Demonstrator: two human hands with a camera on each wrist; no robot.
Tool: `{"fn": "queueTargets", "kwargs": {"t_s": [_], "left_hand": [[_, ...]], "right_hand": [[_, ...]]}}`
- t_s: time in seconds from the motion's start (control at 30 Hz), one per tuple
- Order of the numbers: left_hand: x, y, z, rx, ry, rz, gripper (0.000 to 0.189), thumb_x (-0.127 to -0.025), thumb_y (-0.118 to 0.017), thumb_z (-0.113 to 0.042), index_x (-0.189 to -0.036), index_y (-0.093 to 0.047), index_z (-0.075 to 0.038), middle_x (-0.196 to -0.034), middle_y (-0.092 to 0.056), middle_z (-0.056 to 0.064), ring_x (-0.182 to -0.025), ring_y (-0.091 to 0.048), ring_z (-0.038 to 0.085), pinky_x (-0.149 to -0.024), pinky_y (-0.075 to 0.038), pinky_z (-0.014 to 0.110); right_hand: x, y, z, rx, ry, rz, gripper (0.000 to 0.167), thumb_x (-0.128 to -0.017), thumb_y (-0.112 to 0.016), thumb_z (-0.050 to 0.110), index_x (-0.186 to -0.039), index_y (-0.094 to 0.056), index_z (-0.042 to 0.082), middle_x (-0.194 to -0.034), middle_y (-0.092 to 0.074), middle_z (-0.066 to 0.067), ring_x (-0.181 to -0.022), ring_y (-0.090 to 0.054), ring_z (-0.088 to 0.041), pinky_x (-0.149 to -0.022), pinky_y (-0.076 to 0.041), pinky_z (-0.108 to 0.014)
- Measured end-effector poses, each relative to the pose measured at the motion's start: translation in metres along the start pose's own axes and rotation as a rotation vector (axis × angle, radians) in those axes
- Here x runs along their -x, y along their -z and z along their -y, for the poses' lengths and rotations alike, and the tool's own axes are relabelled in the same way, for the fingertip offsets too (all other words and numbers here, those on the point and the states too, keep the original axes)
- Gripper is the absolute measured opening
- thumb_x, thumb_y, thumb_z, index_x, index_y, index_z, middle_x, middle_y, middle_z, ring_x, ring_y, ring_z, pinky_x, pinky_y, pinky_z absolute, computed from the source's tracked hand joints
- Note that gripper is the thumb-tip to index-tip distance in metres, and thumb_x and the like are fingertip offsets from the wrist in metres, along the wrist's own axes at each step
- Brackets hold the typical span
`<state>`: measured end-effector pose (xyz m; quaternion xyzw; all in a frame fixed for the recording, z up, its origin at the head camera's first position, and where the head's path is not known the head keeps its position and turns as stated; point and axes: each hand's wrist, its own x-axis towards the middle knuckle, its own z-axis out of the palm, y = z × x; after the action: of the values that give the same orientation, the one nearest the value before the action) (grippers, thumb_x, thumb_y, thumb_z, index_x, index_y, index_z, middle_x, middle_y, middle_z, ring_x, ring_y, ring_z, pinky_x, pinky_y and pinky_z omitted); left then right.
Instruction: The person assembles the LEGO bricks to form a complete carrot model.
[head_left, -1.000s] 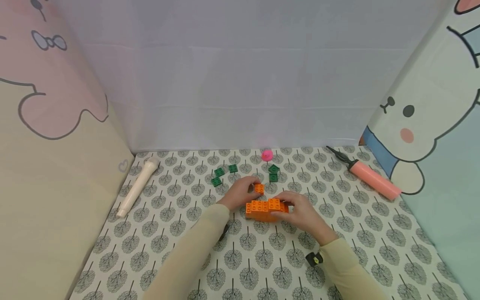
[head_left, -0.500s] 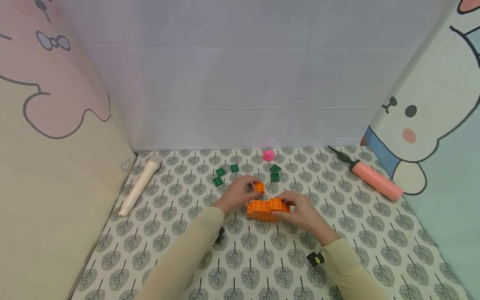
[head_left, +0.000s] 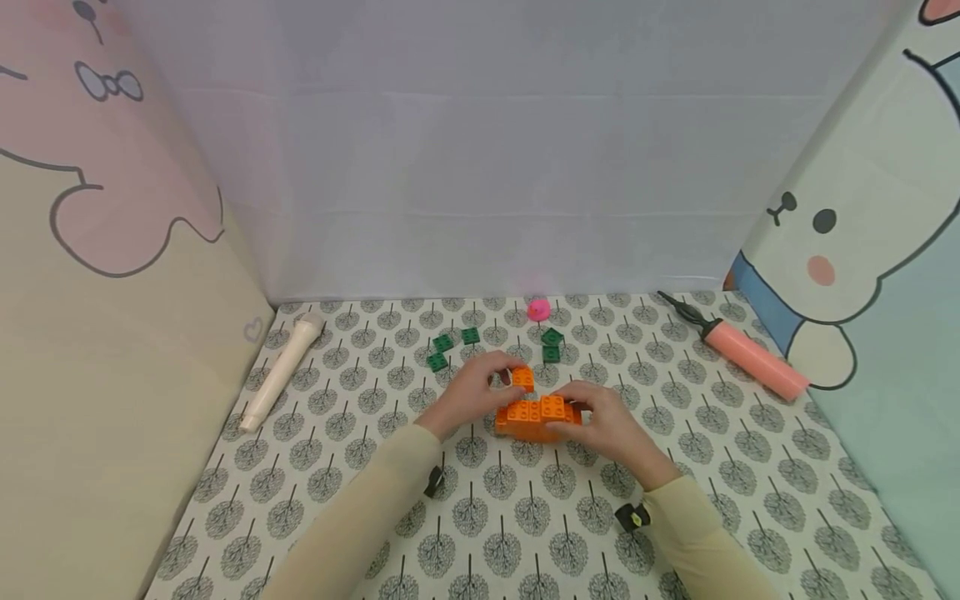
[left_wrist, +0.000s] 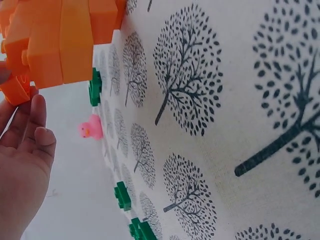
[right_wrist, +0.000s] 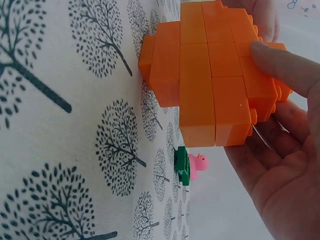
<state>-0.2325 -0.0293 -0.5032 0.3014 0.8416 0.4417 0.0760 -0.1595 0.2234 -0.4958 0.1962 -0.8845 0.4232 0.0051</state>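
In the head view my left hand (head_left: 472,390) pinches a small orange toy brick (head_left: 523,379) at the far left end of an orange brick assembly (head_left: 528,431). The left wrist view shows that small brick (left_wrist: 17,94) between thumb and fingers, close to the assembly; whether they touch is hard to tell. My right hand (head_left: 609,423) grips the assembly's right end, thumb on the near side and fingers behind. Seen from the right wrist, the assembly (right_wrist: 197,92) is stacked in stepped layers, narrower at the base, with studs toward the palm.
Behind the hands lie several green bricks (head_left: 442,342), two of them to the right (head_left: 551,354), and a pink toy duck (head_left: 538,311). A white stick with a rounded head (head_left: 281,373) lies left. A pink hand pump (head_left: 753,358) with black nozzle lies right. Fabric walls enclose the table.
My left hand has brought the small brick slightly right and closer to the assembly, and its thumb now overlaps the assembly's left end. The right hand keeps its grip. The view has shifted slightly.
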Motion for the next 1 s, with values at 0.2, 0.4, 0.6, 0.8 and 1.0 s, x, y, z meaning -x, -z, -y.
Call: {"fn": "queueTargets", "kwargs": {"t_s": [0.2,0.4,0.6,0.8,1.0], "left_hand": [[0.006,0.001,-0.011,0.014,-0.045,-0.002,0.031,-0.095,-0.077,-0.026,-0.125,-0.072,-0.023,-0.107,-0.066,-0.016,-0.097,-0.061,0.016,-0.081,-0.054,0.034],[0.011,-0.001,-0.015,0.013,-0.049,0.012,0.033,-0.095,-0.077,-0.023,-0.127,-0.071,-0.02,-0.107,-0.065,-0.014,-0.098,-0.062,0.023,-0.079,-0.055,0.039],[0.017,-0.002,-0.019,0.019,-0.058,0.026,0.031,-0.094,-0.078,-0.023,-0.125,-0.072,-0.022,-0.105,-0.065,-0.014,-0.098,-0.063,0.023,-0.077,-0.053,0.038],[0.021,-0.005,-0.02,0.032,-0.067,0.021,0.031,-0.094,-0.078,-0.019,-0.124,-0.072,-0.024,-0.109,-0.064,-0.016,-0.095,-0.059,0.011,-0.079,-0.054,0.035],[0.024,-0.006,-0.024,0.058,-0.074,0.032,0.033,-0.093,-0.076,-0.016,-0.125,-0.071,-0.02,-0.111,-0.064,-0.012,-0.098,-0.058,0.011,-0.084,-0.055,0.033]], "right_hand": [[0.0,0.0,-0.001,-0.003,0.014,-0.006,0.031,-0.085,-0.089,0.025,-0.112,-0.077,0.017,-0.107,-0.071,0.008,-0.091,-0.065,-0.01,-0.085,-0.059,-0.035],[0.0,0.0,-0.003,0.004,0.017,-0.006,0.031,-0.085,-0.089,0.025,-0.113,-0.076,0.017,-0.108,-0.071,0.008,-0.092,-0.065,-0.011,-0.086,-0.059,-0.036],[0.001,-0.001,-0.005,0.015,0.02,-0.007,0.031,-0.087,-0.088,0.026,-0.113,-0.076,0.016,-0.11,-0.071,0.007,-0.092,-0.065,-0.011,-0.086,-0.059,-0.036],[0.001,-0.001,-0.005,0.02,0.035,-0.012,0.032,-0.086,-0.088,0.023,-0.114,-0.076,0.016,-0.11,-0.072,0.006,-0.092,-0.065,-0.011,-0.085,-0.059,-0.035],[0.001,-0.001,-0.005,0.022,0.028,-0.015,0.032,-0.084,-0.09,0.022,-0.113,-0.077,0.017,-0.108,-0.071,0.009,-0.09,-0.064,-0.01,-0.084,-0.058,-0.034]]}}
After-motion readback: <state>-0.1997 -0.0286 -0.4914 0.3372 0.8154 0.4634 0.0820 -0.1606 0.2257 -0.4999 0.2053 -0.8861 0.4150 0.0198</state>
